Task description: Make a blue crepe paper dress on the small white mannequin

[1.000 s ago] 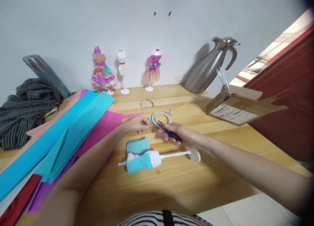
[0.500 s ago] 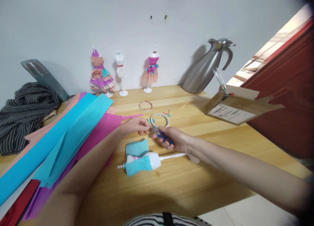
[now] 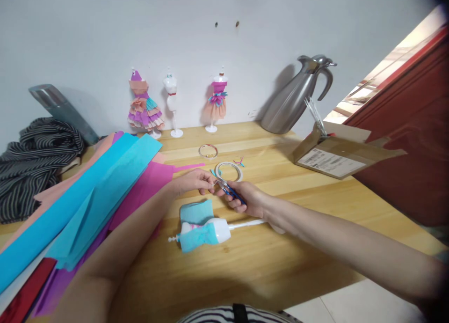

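My right hand (image 3: 245, 195) grips blue-handled scissors (image 3: 233, 192), their blades pointing left toward my left hand (image 3: 197, 179). That hand is pinched on a small, thin whitish strip (image 3: 216, 181) by the blade tips; what it is made of is too small to tell. Just behind the scissors lies a roll of tape (image 3: 240, 170). Nearer me, a white dress-form mannequin (image 3: 221, 230) lies on its side, wrapped in light blue crepe paper (image 3: 199, 238). A folded blue paper piece (image 3: 196, 211) lies against it. My right wrist partly covers the mannequin's stand.
Crepe paper sheets (image 3: 84, 199) pile up at left beside a striped cloth (image 3: 42, 150). Along the wall stand dressed mannequins (image 3: 143, 103) and a steel jug (image 3: 293, 96). A cardboard box (image 3: 336, 152) sits right. A second ring-shaped roll (image 3: 208, 151) lies behind the tape.
The scissor handles have come together and the blades now look closed by the strip. The strip looks more bent. Both hands stay almost in place.
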`<state>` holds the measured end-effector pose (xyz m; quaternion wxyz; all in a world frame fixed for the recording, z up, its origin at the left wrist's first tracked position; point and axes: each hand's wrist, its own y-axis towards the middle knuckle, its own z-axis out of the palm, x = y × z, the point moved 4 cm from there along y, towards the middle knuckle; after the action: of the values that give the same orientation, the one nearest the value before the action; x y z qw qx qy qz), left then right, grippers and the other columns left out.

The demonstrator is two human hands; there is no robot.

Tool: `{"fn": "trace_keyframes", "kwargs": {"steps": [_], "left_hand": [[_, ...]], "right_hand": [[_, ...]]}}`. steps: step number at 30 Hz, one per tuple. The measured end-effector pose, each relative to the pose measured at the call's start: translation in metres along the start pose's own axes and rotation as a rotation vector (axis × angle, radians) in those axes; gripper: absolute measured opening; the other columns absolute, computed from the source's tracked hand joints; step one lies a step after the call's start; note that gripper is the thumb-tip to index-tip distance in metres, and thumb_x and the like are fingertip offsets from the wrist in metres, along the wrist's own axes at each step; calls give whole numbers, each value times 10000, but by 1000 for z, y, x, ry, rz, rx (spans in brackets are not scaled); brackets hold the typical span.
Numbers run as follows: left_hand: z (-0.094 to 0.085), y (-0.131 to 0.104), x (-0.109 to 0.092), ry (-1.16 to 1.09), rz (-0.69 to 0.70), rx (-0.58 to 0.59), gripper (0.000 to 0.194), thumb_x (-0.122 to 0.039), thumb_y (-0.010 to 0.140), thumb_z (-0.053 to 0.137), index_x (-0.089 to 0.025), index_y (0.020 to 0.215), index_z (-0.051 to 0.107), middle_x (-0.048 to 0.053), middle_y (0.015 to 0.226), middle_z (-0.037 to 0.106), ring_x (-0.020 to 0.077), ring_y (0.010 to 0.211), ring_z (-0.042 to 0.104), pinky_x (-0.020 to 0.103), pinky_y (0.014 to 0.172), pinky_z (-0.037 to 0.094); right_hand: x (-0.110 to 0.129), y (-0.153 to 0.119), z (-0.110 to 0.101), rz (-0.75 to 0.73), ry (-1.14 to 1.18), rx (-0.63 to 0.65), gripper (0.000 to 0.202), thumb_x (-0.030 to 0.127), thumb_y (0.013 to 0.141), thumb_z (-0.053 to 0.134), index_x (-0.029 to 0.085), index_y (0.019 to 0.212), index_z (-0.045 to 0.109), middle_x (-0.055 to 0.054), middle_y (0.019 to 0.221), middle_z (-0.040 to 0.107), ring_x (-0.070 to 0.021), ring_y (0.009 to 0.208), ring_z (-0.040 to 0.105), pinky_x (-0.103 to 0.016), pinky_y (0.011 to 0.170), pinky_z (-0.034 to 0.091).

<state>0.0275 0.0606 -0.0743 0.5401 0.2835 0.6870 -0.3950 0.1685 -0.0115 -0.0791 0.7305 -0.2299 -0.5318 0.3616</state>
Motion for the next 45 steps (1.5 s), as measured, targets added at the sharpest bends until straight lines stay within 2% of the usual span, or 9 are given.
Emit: {"fn": "trace_keyframes", "kwargs": {"steps": [8, 15, 22, 26, 30, 32, 35, 41, 45], "left_hand": [[-2, 1, 5, -6, 6, 15, 223, -320, 687, 668, -147, 681, 528, 30, 822, 625, 131, 766, 589, 211, 577, 448], [-2, 1, 4, -17, 14, 34, 223, -315, 687, 665, -142, 673, 524, 87, 1026, 669, 165, 871, 628, 211, 585, 453], [-3, 0, 4, -11, 16, 70, 192, -307, 672, 655, -137, 691, 568, 99, 1003, 674, 194, 964, 613, 212, 602, 461], [-5, 1, 4, 4, 21, 66, 205, -319, 674, 669, -141, 674, 568, 44, 837, 653, 139, 788, 599, 221, 602, 484], [-5, 2, 4, 14, 10, 61, 218, -323, 698, 677, -143, 677, 555, 49, 833, 667, 150, 824, 625, 217, 609, 499], [-4, 2, 3, 26, 3, 58, 220, -317, 705, 674, -139, 670, 548, 77, 919, 679, 172, 893, 639, 208, 596, 500], [-6, 1, 3, 41, -12, 42, 215, -311, 699, 674, -133, 686, 553, 100, 1018, 679, 162, 873, 653, 215, 612, 515], [-25, 0, 6, 145, -35, -69, 211, -312, 701, 679, -130, 740, 581, 28, 716, 673, 88, 588, 612, 198, 561, 496], [-33, -3, 5, 151, -19, -126, 210, -325, 727, 652, -137, 743, 561, 8, 672, 649, 75, 544, 588, 181, 515, 469]], "right_hand": [[-2, 1, -1, 13, 6, 3, 373, 331, 957, 343, 102, 767, 568, 56, 520, 363, -19, 326, 252, -119, 295, 117], [-2, -2, 1, 55, 4, -4, 362, 287, 964, 289, 156, 668, 451, 77, 488, 292, -24, 323, 184, -123, 305, 86], [-3, 1, -1, 49, -16, -11, 362, 241, 958, 242, 169, 643, 405, 87, 477, 252, -26, 326, 122, -128, 314, 72], [6, -10, 1, 23, -41, 35, 333, 273, 944, 304, 145, 712, 507, 80, 502, 286, -30, 346, 131, -135, 319, 72], [32, -19, -11, -187, -275, 63, 302, 424, 846, 511, 135, 807, 590, 88, 522, 290, -38, 387, 110, -168, 333, 78], [49, -18, -27, -434, -544, -31, 254, 388, 739, 636, 144, 804, 601, 85, 518, 316, -47, 407, 181, -187, 365, 140], [60, -10, -47, -719, -1018, -124, 234, 321, 668, 657, 145, 818, 617, 56, 594, 430, -84, 527, 360, -215, 505, 297], [52, 5, -68, -787, -1154, -170, 82, 221, 652, 584, 163, 706, 604, 37, 621, 489, -125, 603, 419, -254, 617, 333], [53, 5, -73, -815, -1179, -198, 120, 207, 675, 569, 154, 756, 640, 19, 647, 535, -139, 611, 453, -266, 641, 354]]}}
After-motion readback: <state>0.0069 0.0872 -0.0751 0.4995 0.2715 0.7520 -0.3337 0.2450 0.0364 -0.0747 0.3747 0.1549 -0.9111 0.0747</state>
